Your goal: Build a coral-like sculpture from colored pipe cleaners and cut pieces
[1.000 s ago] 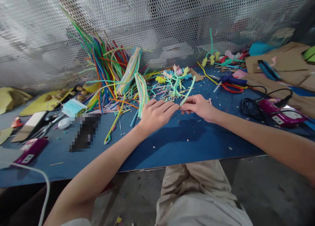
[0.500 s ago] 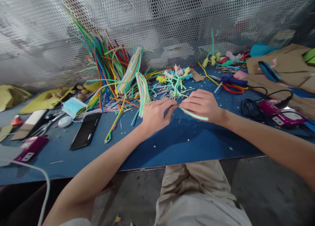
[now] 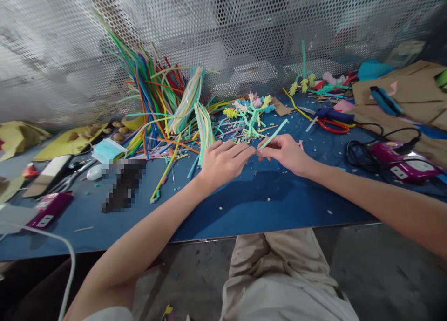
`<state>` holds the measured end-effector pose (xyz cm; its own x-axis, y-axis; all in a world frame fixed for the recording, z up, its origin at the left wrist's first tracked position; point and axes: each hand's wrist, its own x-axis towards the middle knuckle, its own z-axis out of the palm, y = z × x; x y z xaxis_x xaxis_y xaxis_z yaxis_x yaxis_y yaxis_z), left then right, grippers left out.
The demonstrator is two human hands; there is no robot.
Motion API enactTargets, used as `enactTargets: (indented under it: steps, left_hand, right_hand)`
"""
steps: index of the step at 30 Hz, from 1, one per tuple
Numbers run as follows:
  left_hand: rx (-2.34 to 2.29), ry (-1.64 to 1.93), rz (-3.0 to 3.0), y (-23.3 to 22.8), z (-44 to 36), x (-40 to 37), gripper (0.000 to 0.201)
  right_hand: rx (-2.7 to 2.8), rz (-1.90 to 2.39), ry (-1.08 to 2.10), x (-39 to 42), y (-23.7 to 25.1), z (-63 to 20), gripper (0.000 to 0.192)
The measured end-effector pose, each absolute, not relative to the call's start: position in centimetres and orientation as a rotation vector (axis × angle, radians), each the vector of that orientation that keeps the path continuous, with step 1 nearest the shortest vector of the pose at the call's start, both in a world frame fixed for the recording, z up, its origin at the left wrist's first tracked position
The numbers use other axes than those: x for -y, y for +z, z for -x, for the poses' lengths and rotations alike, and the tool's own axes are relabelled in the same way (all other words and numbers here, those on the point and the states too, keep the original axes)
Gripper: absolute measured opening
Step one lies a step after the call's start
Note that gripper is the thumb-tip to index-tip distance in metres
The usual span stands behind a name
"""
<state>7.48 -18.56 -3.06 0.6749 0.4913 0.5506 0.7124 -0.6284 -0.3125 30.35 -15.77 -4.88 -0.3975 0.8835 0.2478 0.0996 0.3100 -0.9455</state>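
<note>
Between thumb and fingers, my right hand [image 3: 288, 154] pinches a pale green pipe cleaner [image 3: 275, 133], whose free end slants up and to the right. My left hand [image 3: 226, 160] is closed, its fingertips meeting at the pipe cleaner's lower end; its thumb is mostly hidden. Both hands hover over the blue tabletop [image 3: 244, 214], fingertips almost touching. Just beyond them stands a branching pipe cleaner piece [image 3: 252, 120] with yellow, pink and blue tufts. A bundle of pastel pipe cleaners [image 3: 203, 125] lies beside my left hand.
A large heap of coloured pipe cleaners [image 3: 150, 88] leans against the perforated metal panel [image 3: 251, 27]. At right are red-handled pliers [image 3: 333, 126], a purple power device [image 3: 401, 162] with black cable, and cardboard [image 3: 412, 88]. A face mask [image 3: 109, 151] and another purple device [image 3: 49, 209] lie left.
The pipe cleaner's free end has swung from pointing down and right to pointing up and right. My right hand has turned and its fingers have shifted; my left hand has barely moved.
</note>
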Motion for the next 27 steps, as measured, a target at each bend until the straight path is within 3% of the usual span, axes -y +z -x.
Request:
enactTargets:
  steps: [3, 9, 12, 16, 21, 23, 27]
  left_hand:
    - [0.954, -0.665, 2.386, -3.1, -7.7, 18.6, 0.022]
    - [1.211, -0.940, 2.559, -3.1, -8.6, 19.0, 0.024]
    - [1.300, -1.019, 2.600, -3.2, -8.8, 19.2, 0.022]
    - [1.179, -0.965, 2.525, -3.3, -8.7, 18.9, 0.019]
    - [0.900, -0.697, 2.380, -3.0, -7.8, 18.3, 0.017]
    - [0.825, -0.622, 2.323, -3.0, -7.5, 18.1, 0.018]
    - [0.820, -0.602, 2.300, -3.1, -7.4, 18.0, 0.019]
  right_hand:
    - [1.897, 0.881, 0.854, 16.1, -5.0, -30.5, 0.015]
    - [2.252, 0.592, -0.244, 15.6, -4.3, -32.2, 0.016]
    - [2.347, 0.475, -0.474, 15.1, -3.8, -32.9, 0.019]
    - [2.252, 0.593, -0.167, 15.1, -4.2, -32.2, 0.015]
    - [1.924, 0.844, 0.844, 15.4, -5.2, -30.7, 0.021]
    - [1.833, 0.870, 1.102, 15.3, -5.4, -30.4, 0.022]
    - [1.889, 0.863, 1.065, 15.4, -5.3, -30.6, 0.020]
